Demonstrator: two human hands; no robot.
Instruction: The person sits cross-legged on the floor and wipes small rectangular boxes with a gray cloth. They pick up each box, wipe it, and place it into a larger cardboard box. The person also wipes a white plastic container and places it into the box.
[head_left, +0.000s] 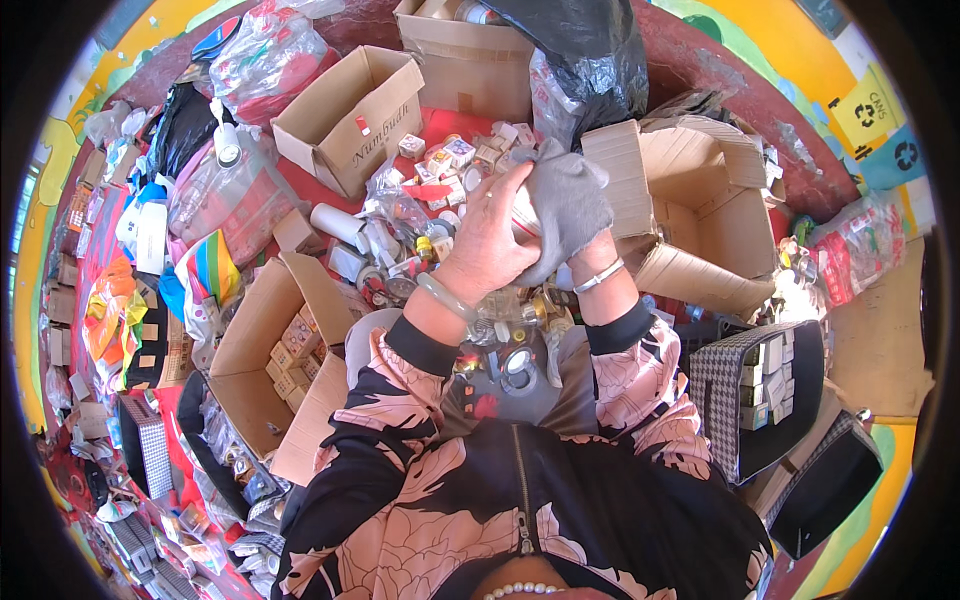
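In the middle of the view, my left hand (484, 236) has its thumb and fingers curved round a small whitish container (524, 216), mostly covered, its exact kind unclear. A grey cloth (568, 205) wraps over my right hand (594, 250) and presses against the container's right side. The cloth hides the right fingers. Just beyond my hands lies a heap of small boxes (458, 152). Nearer, jars, lids and a clear bottle lie to the left, around a yellow-capped small bottle (424, 246). A round ring-shaped lid (518, 370) rests below my hands, near my lap.
An open carton (700, 205) stands at the right, another tall carton (345, 120) at the far left. A carton of small boxes (250, 350) sits by my left arm. Right of me is a checked bin (725, 400) holding small boxes. A black plastic bag (590, 60) stands behind.
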